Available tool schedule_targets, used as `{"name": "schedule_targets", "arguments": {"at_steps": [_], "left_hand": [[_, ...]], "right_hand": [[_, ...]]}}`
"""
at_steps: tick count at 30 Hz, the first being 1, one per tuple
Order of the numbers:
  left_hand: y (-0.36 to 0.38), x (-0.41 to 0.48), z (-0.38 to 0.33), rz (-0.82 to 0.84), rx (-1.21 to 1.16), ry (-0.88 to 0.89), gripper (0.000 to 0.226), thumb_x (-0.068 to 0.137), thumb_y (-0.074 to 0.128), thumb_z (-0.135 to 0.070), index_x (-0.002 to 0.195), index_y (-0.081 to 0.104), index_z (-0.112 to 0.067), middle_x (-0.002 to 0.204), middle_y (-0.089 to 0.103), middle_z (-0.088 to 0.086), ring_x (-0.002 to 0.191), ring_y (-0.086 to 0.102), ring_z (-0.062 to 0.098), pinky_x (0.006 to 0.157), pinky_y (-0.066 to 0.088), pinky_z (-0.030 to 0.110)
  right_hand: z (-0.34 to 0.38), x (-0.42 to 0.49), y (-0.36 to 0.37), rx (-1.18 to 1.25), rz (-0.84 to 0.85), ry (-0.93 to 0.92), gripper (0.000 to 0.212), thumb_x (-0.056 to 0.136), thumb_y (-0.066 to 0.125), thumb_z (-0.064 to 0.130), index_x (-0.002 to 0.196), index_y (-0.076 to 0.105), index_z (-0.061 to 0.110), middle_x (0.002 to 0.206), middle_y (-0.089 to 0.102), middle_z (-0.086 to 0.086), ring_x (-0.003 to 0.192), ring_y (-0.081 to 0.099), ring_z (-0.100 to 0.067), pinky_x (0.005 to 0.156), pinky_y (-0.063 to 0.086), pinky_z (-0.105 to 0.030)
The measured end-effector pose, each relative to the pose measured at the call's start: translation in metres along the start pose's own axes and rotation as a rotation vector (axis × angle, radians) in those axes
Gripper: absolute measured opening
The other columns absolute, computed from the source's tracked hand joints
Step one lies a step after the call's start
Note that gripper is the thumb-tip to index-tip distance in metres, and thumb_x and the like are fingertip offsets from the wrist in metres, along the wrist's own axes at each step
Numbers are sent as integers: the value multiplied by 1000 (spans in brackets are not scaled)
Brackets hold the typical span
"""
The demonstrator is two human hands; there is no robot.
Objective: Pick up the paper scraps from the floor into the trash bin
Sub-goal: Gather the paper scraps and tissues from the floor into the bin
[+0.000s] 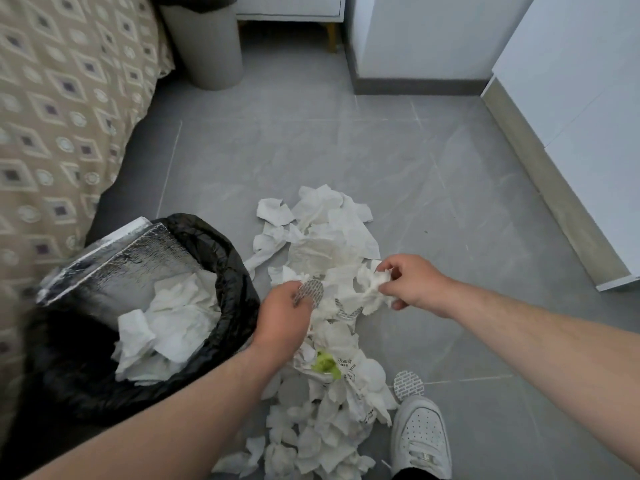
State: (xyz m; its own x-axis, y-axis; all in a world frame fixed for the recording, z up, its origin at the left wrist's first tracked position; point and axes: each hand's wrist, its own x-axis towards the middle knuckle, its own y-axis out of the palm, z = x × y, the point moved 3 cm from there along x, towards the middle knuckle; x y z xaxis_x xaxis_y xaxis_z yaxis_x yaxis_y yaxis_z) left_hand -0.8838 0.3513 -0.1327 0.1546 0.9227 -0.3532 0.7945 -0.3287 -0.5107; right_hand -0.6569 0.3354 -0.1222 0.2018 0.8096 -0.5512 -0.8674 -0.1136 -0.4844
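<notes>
At my left the black-lined trash bin [239, 271] holds white paper. Just beside it my left hand [282, 317] curls round a patterned scrap [310, 292]. The paper scraps [329, 237] litter the floor [450, 168]; my right hand [412, 282] pinches a crumpled white piece [372, 285].

white paper scraps [332, 237], black bin liner [221, 247], grey floor [433, 161]

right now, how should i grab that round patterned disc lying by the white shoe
I'd pinch the disc at its far right rim, coming from above and the right. It lies flat on the tile, its left side meets the scraps, and the shoe crowds its near edge.
</notes>
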Motion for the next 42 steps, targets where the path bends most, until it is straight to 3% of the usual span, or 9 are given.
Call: {"name": "schedule_targets", "arguments": {"at_steps": [5, 9, 14, 17, 26, 31, 34, 39, 42], "left_hand": [[-39, -15, -53, 30, -218, -34, 9, 86, 56, -11, 84, 65, -13, 76, 69, 10, 62, 59, 18, 63, 54, 33], [-79, -29, -86, 69, -399, -68, 11, 79, 59, -8, 86, 67, -7, 93, 69, 24, 72, 64, 26, 81, 53, 52], [-141, -48, -126, 107, -565, -67, 13, 88, 56, 3, 99, 63, 1, 97, 65, 21, 74, 61, 23, 67, 58, 33], [-185, -62, -132, 76, -577, -49, 14, 89, 57, 1, 102, 63, 1, 95, 67, 18, 75, 64, 22, 64, 59, 30], [-297, -83, -55, -249, -632, -149, 10, 90, 54, 1, 95, 62, -1, 83, 64, 18, 60, 58, 23, 55, 56, 29], [-299, -69, 2, -395, -630, -301, 9, 88, 51, 4, 86, 57, -2, 69, 58, 19, 48, 57, 24, 42, 51, 28], [-268, -54, 35, -357, -620, -362, 10, 88, 48, 6, 86, 55, 0, 72, 57, 22, 53, 54, 27, 53, 49, 36], [-225, -21, 76, -294, -518, -305, 18, 84, 47, 6, 75, 61, -3, 79, 60, 24, 67, 57, 29, 64, 46, 41], [-208, -6, 85, -220, -292, -232, 11, 86, 51, -3, 90, 61, -7, 95, 63, 16, 86, 58, 26, 77, 46, 37]], "right_hand": [[52, -23, -18, 12, -15, -77, 32, 81, 66, -1, 109, 60, 12, 88, 49, -8, 68, 56, -20, 52, 58, -25], [92, -51, -28, 39, -37, -119, 28, 81, 68, 0, 104, 60, 14, 82, 48, -6, 62, 55, -17, 52, 59, -28], [149, -91, -36, 131, -86, -190, 23, 82, 68, -1, 100, 61, 11, 82, 52, -6, 60, 57, -17, 47, 56, -25], [174, -111, -32, 214, -96, -220, 24, 81, 67, -3, 100, 63, 11, 90, 57, -9, 63, 60, -20, 50, 57, -28], [194, -123, 23, 260, -7, -215, 26, 82, 63, -9, 86, 60, 16, 81, 54, -9, 59, 55, -20, 45, 55, -24], [193, -107, 41, 286, 14, -180, 26, 82, 62, -11, 86, 60, 14, 79, 55, -9, 58, 56, -20, 42, 53, -24], [189, -98, 46, 279, 16, -158, 25, 81, 63, -10, 88, 61, 13, 84, 58, -11, 60, 58, -20, 43, 53, -24], [177, -89, 47, 257, 18, -117, 22, 81, 64, -8, 90, 63, 13, 89, 62, -15, 61, 61, -21, 47, 55, -25], [171, -89, 46, 248, 21, -102, 22, 81, 64, -8, 91, 62, 12, 87, 61, -15, 55, 60, -20, 46, 54, -25]]}}
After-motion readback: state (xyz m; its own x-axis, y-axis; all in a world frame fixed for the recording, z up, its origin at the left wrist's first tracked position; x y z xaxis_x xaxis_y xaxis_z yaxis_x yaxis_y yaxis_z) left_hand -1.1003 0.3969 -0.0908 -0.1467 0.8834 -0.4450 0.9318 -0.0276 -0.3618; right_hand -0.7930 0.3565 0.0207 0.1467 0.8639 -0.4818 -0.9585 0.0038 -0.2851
